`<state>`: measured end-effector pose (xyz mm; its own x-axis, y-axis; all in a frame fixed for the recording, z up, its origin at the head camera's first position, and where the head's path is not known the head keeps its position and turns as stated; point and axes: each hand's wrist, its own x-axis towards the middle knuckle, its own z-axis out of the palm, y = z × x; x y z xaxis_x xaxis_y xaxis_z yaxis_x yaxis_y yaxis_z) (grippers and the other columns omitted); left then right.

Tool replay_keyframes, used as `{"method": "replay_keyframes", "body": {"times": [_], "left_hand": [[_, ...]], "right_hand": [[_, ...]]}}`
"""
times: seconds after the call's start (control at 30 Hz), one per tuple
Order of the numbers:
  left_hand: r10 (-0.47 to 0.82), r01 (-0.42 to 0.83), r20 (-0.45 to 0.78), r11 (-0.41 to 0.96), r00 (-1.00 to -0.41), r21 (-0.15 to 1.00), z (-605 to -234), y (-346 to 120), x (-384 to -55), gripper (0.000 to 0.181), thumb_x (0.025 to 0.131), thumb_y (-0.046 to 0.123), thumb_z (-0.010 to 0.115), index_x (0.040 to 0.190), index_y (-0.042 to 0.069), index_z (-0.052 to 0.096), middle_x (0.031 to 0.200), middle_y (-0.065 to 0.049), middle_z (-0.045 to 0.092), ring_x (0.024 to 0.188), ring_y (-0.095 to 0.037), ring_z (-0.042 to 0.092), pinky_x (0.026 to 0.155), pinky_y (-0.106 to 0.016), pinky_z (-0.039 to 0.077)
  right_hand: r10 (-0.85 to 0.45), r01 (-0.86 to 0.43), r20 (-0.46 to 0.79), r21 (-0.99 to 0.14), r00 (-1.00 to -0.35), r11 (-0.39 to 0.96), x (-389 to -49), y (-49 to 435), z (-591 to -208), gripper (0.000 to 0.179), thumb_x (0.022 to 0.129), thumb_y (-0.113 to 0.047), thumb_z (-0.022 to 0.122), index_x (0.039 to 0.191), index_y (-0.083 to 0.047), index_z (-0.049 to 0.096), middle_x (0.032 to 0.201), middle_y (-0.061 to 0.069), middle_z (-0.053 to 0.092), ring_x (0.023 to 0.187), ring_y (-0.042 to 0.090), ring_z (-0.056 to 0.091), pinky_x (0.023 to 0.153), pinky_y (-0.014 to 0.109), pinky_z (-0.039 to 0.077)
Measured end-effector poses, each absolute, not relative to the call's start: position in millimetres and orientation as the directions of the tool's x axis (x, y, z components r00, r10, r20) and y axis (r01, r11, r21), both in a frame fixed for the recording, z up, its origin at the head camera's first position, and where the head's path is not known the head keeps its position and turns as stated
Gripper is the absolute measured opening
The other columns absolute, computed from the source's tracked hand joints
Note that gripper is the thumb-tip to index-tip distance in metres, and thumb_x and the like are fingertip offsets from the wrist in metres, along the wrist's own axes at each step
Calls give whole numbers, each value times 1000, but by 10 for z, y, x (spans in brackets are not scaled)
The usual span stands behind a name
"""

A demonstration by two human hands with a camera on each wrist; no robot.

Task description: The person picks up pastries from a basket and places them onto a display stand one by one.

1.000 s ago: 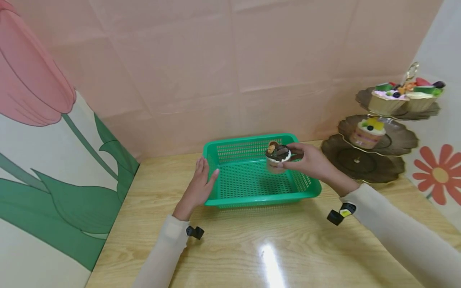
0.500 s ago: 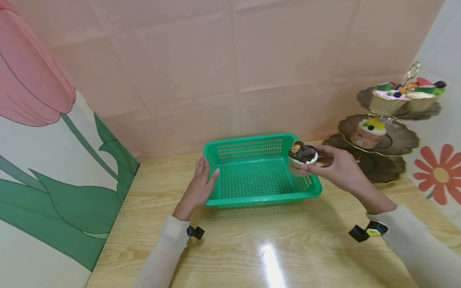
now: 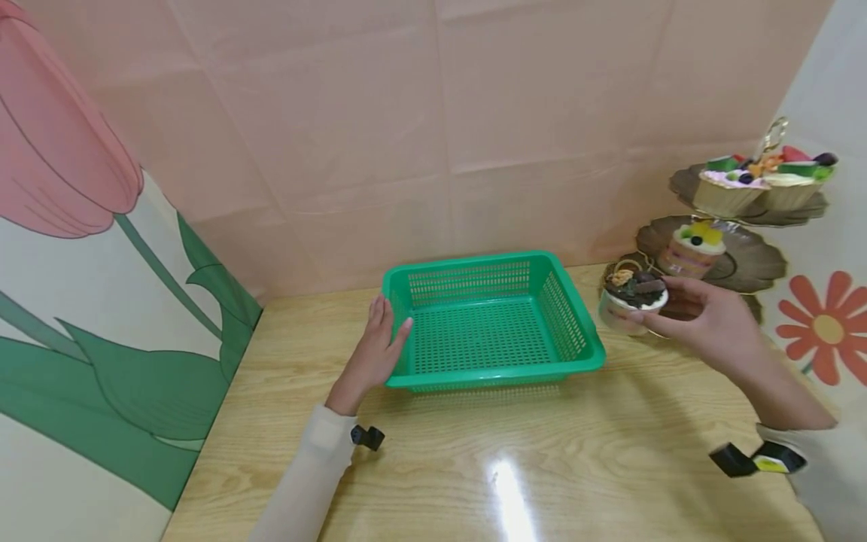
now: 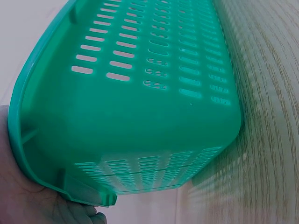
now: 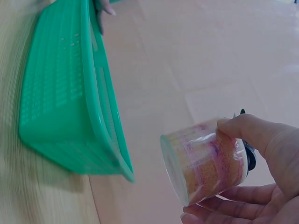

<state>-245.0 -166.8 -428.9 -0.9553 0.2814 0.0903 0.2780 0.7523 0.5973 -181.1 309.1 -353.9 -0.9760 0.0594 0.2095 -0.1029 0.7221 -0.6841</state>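
A small clear cup cake (image 3: 633, 301) with chocolate topping and a white cream ring is gripped by my right hand (image 3: 714, 324), thumb on the near side. The right wrist view shows the layered orange and pink side of the cup cake (image 5: 205, 161), tipped over in that view. It is held in the air, just right of the green plastic basket (image 3: 494, 373). Fingers straight, my left hand (image 3: 375, 350) rests against the basket's left rim. In the left wrist view, part of that hand touches the rim of the basket (image 4: 117, 116).
At the right stands a tiered stand with brown scalloped plates (image 3: 752, 263). Its top plate bears fruit-topped cupcakes (image 3: 728, 192), and the middle one a fruit cup cake (image 3: 691, 252). A pink sheet (image 3: 339, 150) hangs behind the wooden table (image 3: 433, 459).
My right hand has carried the chocolate cup cake rightward, from over the basket's inside to beyond its right rim, nearer the stand. My left hand and the basket stay put.
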Motion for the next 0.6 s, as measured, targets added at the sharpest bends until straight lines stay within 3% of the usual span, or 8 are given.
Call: {"method": "replay_keyframes", "body": {"times": [0.23,0.37,0.47,0.6], "left_hand": [[285,279,88,747,-955,603,-4295,-1673,-2443,90,104,67,18,161,-2,2,168,-7,-16,153,-20,-17,123,-48,7],[283,275,85,745,-955,608,-4300,-1672,-2446,93,103,69,17,161,-2,2,168,-5,-17,153,-17,-18,123,-46,6],[283,279,92,742,-955,610,-4301,-1672,-2450,93,103,69,17,161,-2,3,169,-7,-15,153,-18,-17,123,-46,6],[285,289,107,739,-953,609,-4307,-1676,-2458,93,104,68,18,161,-3,4,169,-11,-12,154,-19,-16,123,-48,7]], "right_hand": [[121,-47,186,-703,-975,710,-1754,3330,-3558,77,89,-35,81,144,8,49,123,36,63,79,-25,47,57,12,47],[163,-20,187,-714,-969,700,-1731,3517,-3562,76,88,-33,82,141,11,49,98,-4,73,76,-26,48,56,11,45],[180,-18,197,-721,-964,692,-1720,3657,-3573,75,89,-30,81,141,13,48,86,-38,53,75,-26,49,56,9,44],[197,-19,212,-725,-957,688,-1714,3804,-3596,77,91,-26,79,143,17,43,85,-44,46,74,-26,49,57,7,44]]}}
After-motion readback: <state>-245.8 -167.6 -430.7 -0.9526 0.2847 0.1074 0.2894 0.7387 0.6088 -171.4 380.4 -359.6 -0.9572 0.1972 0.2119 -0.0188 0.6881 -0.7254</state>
